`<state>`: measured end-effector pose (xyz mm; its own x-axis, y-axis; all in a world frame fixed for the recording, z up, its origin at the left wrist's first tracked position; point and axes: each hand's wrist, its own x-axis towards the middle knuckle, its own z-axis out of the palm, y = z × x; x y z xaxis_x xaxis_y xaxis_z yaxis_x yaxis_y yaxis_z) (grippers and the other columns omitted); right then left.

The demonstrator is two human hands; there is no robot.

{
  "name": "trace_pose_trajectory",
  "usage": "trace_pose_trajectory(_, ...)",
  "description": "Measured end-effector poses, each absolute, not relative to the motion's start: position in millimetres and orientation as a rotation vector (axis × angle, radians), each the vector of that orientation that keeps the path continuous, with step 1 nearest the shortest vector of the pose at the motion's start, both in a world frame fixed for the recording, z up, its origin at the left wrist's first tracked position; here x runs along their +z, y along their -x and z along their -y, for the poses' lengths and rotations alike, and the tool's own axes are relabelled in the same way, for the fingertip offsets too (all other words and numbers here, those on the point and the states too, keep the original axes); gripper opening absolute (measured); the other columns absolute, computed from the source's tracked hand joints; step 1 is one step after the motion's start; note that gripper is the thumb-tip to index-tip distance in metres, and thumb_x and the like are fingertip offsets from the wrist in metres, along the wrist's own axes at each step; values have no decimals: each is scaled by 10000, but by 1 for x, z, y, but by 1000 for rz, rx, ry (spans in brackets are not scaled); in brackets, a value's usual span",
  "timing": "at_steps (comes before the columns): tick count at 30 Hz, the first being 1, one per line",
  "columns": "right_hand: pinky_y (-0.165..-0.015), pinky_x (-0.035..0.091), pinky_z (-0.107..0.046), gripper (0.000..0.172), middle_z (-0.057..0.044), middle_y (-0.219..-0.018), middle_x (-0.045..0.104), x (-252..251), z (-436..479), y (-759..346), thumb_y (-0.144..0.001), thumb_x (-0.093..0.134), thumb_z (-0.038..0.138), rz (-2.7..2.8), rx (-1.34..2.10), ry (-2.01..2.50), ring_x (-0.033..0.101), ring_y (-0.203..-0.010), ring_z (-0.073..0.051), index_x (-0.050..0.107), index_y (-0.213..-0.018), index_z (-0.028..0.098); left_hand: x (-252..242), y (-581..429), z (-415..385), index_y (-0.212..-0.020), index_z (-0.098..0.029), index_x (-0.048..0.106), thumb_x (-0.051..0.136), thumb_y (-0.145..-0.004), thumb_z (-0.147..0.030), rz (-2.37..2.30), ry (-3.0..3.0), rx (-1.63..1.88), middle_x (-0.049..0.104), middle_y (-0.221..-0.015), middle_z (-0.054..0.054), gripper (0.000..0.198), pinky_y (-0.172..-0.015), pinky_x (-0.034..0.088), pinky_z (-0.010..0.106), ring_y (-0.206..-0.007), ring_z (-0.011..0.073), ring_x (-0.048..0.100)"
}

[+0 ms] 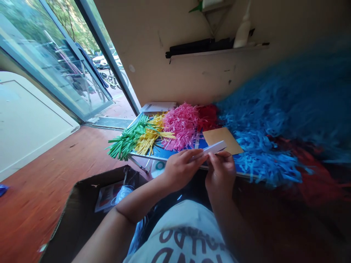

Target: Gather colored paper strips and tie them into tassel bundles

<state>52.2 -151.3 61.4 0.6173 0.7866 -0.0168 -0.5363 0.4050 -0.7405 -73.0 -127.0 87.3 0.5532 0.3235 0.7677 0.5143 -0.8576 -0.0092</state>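
My left hand (181,170) and my right hand (221,175) both pinch a folded white paper strip (211,150), one at each side. Just beyond my hands lies a tan card sheet (223,140) on a blue board (164,154). Fringed paper sits in heaps along the board: green (127,139), yellow (146,139), pink (179,126) and red (208,117). A large mass of blue fringed paper (260,149) spreads to the right and blurs close to the camera. Its lower part reaches the board's front edge.
An open cardboard box (79,208) holding papers stands below my left arm on the reddish wooden floor (55,171). Behind the board are a beige wall and a shelf (219,51) with a white bottle (242,33). A glass door (60,62) stands at the left.
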Motion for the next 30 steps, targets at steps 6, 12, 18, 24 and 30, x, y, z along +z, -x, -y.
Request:
trace_pose_trajectory(6, -712, 500, -261, 415, 58, -740, 641, 48, 155, -52, -659, 847, 364, 560, 734, 822, 609, -693, -109, 526, -877, 219, 102, 79, 136, -1119, -204, 709, 592, -959, -199, 750, 2632, -1340, 753, -1097, 78, 198, -750, 605, 224, -897, 145, 745)
trace_pose_trajectory(12, -627, 448, -276, 497, 44, -689, 565, 20, 147, -98, -585, 827, 524, 690, 364, 1343, 526, -620, -127, 553, -843, 199, 118, 97, 151, -1141, -239, 709, 612, -945, -190, 788, 2640, -1494, 734, -1136, 72, 224, -769, 601, 207, -906, 123, 739)
trace_pose_trajectory(18, -661, 502, -355, 581, -55, -855, 705, 26, 166, -125, -561, 782, 573, 1267, 692, 1486, 648, -762, -252, 639, -976, 192, 103, 110, 141, -1219, -234, 687, 567, -984, -364, 738, 2866, -1274, 738, -1128, 77, 294, -835, 582, 234, -947, 146, 731)
trace_pose_trajectory(24, -645, 506, -361, 606, -109, -843, 727, 32, 184, -103, -681, 685, 714, 1424, 567, 1682, 688, -785, -301, 630, -961, 180, 76, 98, 129, -1290, -136, 611, 523, -968, -528, 987, 2672, -773, 685, -1269, 159, 515, -1020, 490, 459, -1133, 288, 669)
trace_pose_trajectory(30, -676, 532, -437, 482, -143, -916, 713, 8, 188, -99, -748, 622, 666, 1875, 458, 1526, 665, -866, -341, 704, -890, 213, 82, 92, 141, -1184, -159, 657, 526, -982, -462, 1047, 2925, -826, 747, -1117, 119, 387, -822, 543, 303, -971, 217, 722)
